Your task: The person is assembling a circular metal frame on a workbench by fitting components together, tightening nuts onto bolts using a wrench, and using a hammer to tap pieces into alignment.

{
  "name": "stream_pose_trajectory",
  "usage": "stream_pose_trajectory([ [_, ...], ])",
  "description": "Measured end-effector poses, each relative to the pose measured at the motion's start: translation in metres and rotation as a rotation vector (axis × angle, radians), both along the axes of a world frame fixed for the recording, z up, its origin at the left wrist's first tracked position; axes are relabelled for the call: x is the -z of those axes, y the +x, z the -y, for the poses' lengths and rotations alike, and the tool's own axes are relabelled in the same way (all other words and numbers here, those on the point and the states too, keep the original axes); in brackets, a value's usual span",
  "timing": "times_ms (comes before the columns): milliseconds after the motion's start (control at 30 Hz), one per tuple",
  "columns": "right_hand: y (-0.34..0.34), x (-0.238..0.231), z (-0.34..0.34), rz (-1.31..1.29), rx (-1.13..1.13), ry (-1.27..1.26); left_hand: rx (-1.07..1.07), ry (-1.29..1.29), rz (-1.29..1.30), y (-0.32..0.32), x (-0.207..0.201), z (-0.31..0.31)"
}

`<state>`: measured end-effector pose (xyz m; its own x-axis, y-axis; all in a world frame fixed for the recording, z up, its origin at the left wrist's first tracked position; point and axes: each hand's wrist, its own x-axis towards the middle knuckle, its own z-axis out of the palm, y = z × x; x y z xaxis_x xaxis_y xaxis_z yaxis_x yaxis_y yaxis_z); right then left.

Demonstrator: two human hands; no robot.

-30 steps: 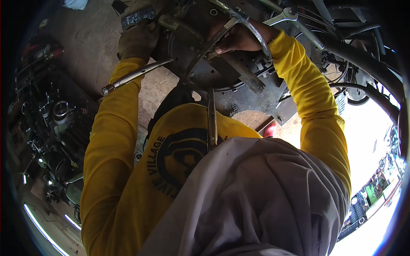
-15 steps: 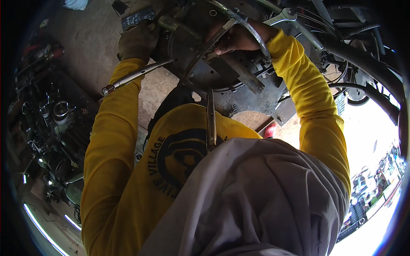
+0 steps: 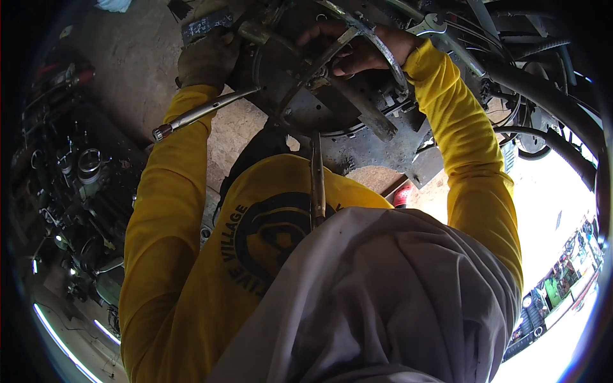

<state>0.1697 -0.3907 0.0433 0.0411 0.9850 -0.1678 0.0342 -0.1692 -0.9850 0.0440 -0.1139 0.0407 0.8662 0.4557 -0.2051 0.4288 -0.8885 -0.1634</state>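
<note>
My right hand [image 3: 367, 54] reaches in under a curved metal bar [image 3: 383, 54] of a round frame. Its fingers are apart, the forefinger stretched out over the dark round plate [image 3: 338, 118], and I see nothing held in it. Close to its thumb is a small bolt-like fitting [image 3: 317, 81] where the bars meet. My left hand [image 3: 205, 62] rests at the left side of the metal assembly, beside a dark rectangular block [image 3: 207, 25]. Shade hides its fingers, so its grip is unclear. A metal rod [image 3: 204, 115] sticks out over my left sleeve; another rod [image 3: 317, 182] points toward my body.
An open-ended wrench [image 3: 429, 25] lies beyond my right wrist. Thick dark tubes [image 3: 543, 89] and cables run along the right. Dark machine parts [image 3: 83, 185] crowd the left side. A red object [image 3: 402, 196] is on the floor near the assembly.
My right hand has drawn back slightly from the fitting in the middle, and its fingers have spread apart. The left hand stays at nearly the same place.
</note>
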Motion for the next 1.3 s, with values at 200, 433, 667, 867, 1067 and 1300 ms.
stream_pose_trajectory([
  [200,0.011,0.013,0.008,-0.037,0.007,0.044,0.076,-0.065,-0.061,0.000,-0.010,0.004],
  [433,0.029,0.010,0.023,-0.161,0.184,-0.037,0.153,0.030,-0.038,-0.002,0.013,-0.010],
  [667,0.046,0.006,0.057,-0.783,0.481,-0.029,0.270,0.060,-0.068,0.002,-0.006,0.006],
  [867,0.032,-0.011,0.056,-1.232,0.504,0.337,0.226,0.006,0.026,-0.006,0.009,-0.008],
  [1067,0.041,0.005,0.064,-1.004,0.568,0.308,0.177,-0.030,0.048,-0.005,0.028,-0.025],
  [1300,0.034,-0.006,0.085,1.206,0.312,-0.002,0.041,-0.086,0.074,-0.001,0.002,-0.003],
])
